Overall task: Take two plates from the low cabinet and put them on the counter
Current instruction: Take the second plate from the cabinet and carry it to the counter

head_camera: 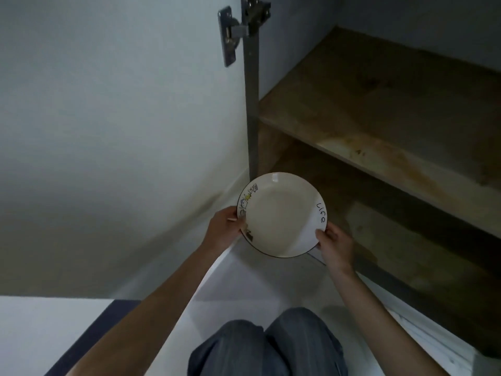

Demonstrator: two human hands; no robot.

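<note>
A round white plate point(280, 215) with a dark rim, small drawings on its left edge and the word "Life" on its right edge is held level in front of the open low cabinet point(379, 147). My left hand point(223, 226) grips the plate's left rim. My right hand point(336, 246) grips its lower right rim. Whether a second plate lies under this one I cannot tell. The cabinet's wooden shelves show no other plates.
The open cabinet door point(122, 118) stands at the left, hung on a metal hinge point(235, 31). My knees in grey trousers point(268, 346) are at the bottom. The floor point(244, 289) is pale, with a dark mat edge point(89, 340) at lower left.
</note>
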